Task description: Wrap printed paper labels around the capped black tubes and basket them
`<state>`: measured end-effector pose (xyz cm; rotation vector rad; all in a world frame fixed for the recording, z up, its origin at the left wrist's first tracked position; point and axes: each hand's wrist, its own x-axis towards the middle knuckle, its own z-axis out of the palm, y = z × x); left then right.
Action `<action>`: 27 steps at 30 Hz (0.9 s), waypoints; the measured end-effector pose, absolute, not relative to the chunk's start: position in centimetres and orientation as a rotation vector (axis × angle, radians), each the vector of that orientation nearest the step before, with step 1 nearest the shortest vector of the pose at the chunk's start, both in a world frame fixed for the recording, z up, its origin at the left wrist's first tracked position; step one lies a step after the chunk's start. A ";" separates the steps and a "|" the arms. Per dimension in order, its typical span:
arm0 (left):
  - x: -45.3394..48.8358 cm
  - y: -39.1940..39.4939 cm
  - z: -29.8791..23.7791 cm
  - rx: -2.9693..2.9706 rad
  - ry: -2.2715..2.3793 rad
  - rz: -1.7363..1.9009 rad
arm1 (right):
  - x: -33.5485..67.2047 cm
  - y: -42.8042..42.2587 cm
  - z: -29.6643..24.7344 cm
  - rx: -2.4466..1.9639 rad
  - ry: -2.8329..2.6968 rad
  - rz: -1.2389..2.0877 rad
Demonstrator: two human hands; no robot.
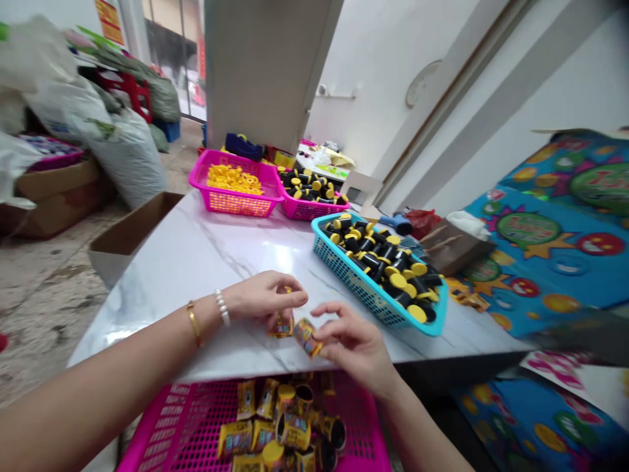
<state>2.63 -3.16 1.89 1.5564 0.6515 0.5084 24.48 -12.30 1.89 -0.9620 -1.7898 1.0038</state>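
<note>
My right hand (351, 344) pinches a small yellow printed label sleeve (308, 337) between thumb and fingers, just above the white marble-patterned table (236, 242). Beside it, my left hand (270, 298) has its fingers curled down over another yellow printed sleeve (282, 326) at the tabletop. Its fingertips are partly hidden, and a bit of yellow shows between thumb and fingers. Below the table's front edge, a magenta basket (162, 419) holds loose yellow sleeves and small black canisters (295, 429) wearing such sleeves, some with yellow caps.
Right of my hands stands a turquoise basket (383, 311) full of black canisters with yellow caps. Behind are a pink basket (240, 204) of small yellow parts and another pink basket (307, 210) of canisters. An open cardboard box (132, 229) sits left; blue printed cartons (555, 229) stand right.
</note>
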 end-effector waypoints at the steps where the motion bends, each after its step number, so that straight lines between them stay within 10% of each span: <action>1: 2.7 -3.2 1.9 1.631 0.699 0.550 | 25.2 -13.4 1.9 -0.992 -1.854 0.998; 9: 3.2 -2.7 0.6 2.163 0.936 0.662 | 28.7 -17.5 2.8 -1.038 -2.431 0.652; 16: 3.0 -2.0 0.1 2.245 0.853 0.702 | 34.6 -10.0 6.6 -1.579 -1.807 -0.590; 27: 2.2 -1.6 2.0 1.928 0.952 1.005 | 30.5 -10.0 5.8 -1.436 -1.546 -0.412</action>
